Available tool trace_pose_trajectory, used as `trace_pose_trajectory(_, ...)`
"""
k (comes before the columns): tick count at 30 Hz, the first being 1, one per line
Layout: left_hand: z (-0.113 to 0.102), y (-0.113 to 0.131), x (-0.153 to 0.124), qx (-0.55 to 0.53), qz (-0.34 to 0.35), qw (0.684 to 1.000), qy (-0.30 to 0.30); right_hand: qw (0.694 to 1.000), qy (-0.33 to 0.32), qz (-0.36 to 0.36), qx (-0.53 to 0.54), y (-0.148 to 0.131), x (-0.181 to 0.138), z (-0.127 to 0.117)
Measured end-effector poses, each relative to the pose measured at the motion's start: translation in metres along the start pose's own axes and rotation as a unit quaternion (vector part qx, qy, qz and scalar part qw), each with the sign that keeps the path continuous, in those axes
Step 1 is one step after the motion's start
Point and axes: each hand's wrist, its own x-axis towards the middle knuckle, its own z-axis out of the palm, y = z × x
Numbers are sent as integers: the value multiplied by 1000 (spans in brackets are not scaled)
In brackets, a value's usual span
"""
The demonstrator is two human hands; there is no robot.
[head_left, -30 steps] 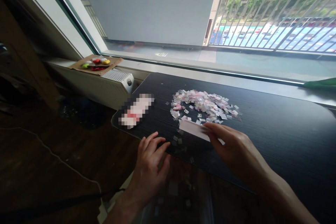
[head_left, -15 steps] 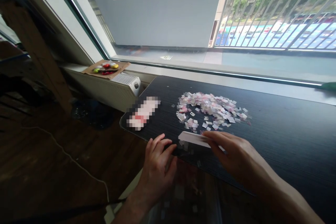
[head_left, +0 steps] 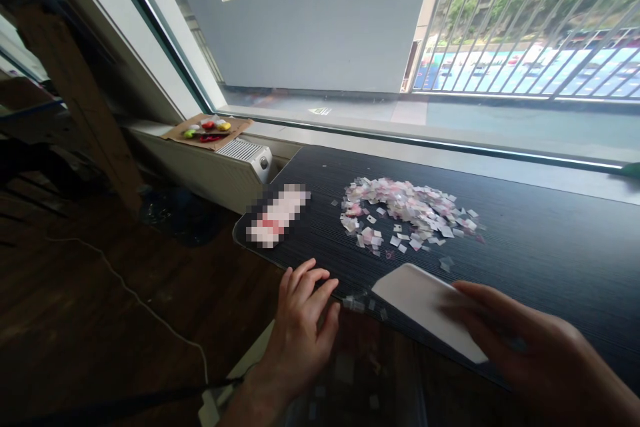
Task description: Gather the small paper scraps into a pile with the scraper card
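My right hand (head_left: 520, 340) grips a flat white card (head_left: 430, 310) with one slanted end, tilted over the table's near edge. My left hand (head_left: 305, 320) rests at that edge, fingers apart and holding nothing. A few clear scraps (head_left: 355, 302) lie at the edge between the hands. Beyond the card, a loose heap of small pale and pinkish square pieces (head_left: 410, 207) spreads over the dark table (head_left: 550, 247). Below the edge, more scraps show dimly in what looks like a clear container (head_left: 370, 380).
A blurred-out pale and red item (head_left: 277, 217) lies at the table's left end. On the ledge left of the table, brown cardboard (head_left: 235, 130) carries coloured objects. A white cable (head_left: 145, 310) runs across the floor. A window (head_left: 325, 47) stands behind the table.
My right hand has drawn the card to the right and nearer to me, turning its flat face up. A few scraps have shifted at the table's edge. My left hand stays nearly still.
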Motion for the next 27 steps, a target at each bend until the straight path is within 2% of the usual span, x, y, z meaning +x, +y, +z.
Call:
trace_pose_trajectory(3,1,1,0,1,0,1000,5,992,4,124,28,27,-10,2)
trace_pose_trajectory(6,2,2,-1,5,4,1000,4,980,-17,181,83,27,-15,8)
trace_pose_trajectory(11,4,3,-2,9,7,1000,4,975,-86,163,123,3,-12,14)
trace_pose_trajectory(16,3,2,-4,9,14,1000,7,976,-19,191,108,9,-1,11)
trace_pose_trajectory(20,4,2,-4,4,10,1000,9,973,-22,208,93,4,8,11)
trace_pose_trajectory(27,2,3,-5,-3,3,1000,3,975,-61,186,107,-21,8,18)
